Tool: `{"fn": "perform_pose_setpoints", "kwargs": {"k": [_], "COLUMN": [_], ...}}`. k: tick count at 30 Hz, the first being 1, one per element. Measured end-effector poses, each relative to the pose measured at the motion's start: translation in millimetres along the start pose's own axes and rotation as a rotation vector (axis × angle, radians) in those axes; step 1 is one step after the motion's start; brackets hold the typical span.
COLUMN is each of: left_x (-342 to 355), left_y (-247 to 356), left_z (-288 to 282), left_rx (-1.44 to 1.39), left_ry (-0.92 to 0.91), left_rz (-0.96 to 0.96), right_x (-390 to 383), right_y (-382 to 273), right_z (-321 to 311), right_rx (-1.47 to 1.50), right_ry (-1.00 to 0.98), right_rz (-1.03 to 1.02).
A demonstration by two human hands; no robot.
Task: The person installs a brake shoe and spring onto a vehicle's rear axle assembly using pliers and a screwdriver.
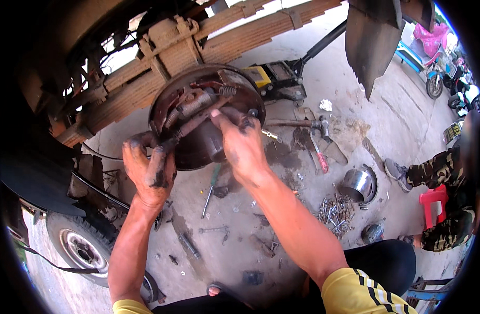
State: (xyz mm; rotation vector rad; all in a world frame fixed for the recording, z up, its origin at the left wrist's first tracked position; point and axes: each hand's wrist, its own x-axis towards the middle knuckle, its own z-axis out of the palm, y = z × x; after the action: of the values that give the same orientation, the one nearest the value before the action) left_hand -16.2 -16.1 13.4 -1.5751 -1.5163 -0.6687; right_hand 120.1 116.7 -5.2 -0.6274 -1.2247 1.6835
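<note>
A rusty round brake assembly (pixel 198 144) with springs (pixel 195 103) and shoes hangs under a vehicle's leaf springs (pixel 240 36). My left hand (pixel 148 167), black with grease, grips the lower left rim of the assembly, near the end of a long brake spring. My right hand (pixel 240 141), also greasy, presses on the right side of the assembly, fingers spread over the brake shoe beside the spring.
A floor jack (pixel 274 78) stands behind the assembly. Hammer (pixel 303 124), screwdrivers (pixel 319 157), a metal bowl (pixel 357 184) and a pile of bolts (pixel 335 212) lie on the concrete. A tyre (pixel 83 246) sits lower left. A person in camouflage trousers (pixel 444 199) sits at right.
</note>
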Motion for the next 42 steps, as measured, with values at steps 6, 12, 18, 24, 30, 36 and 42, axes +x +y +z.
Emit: {"fn": "perform_pose_setpoints", "kwargs": {"k": [6,12,18,24,30,36,42], "left_x": [7.1,12.0,21.2,27.7,36.3,39.5,39.9], "left_y": [6.9,9.3,19.2,18.0,15.2,20.8,22.4], "left_z": [-11.5,-29.9,-43.0,-53.5,-61.1,-68.0,-69.3], "left_rx": [-0.002,-0.197,-0.52,-1.048,-1.258,-1.269,-1.328], "left_ry": [-0.014,-0.081,-0.129,-0.072,-0.031,-0.031,-0.04], "left_rz": [-0.041,0.055,-0.223,-0.977,-1.025,-1.069,-1.073], "right_x": [-0.9,-9.9,-18.5,-19.7,-31.2,-29.7,-25.5], "right_y": [-6.1,-14.5,-30.8,-40.4,-69.6,-65.9,-60.7], "right_z": [1.7,-6.7,-6.3,-7.6,-7.9,-12.5,-16.4], "right_rx": [0.013,-0.164,-0.115,-0.013,0.249,0.345,0.382], "right_ry": [-0.037,-0.082,-0.084,-0.087,-0.195,-0.223,-0.245], "right_rz": [-0.017,0.05,-0.013,-0.2,-0.1,-0.144,-0.165]}}
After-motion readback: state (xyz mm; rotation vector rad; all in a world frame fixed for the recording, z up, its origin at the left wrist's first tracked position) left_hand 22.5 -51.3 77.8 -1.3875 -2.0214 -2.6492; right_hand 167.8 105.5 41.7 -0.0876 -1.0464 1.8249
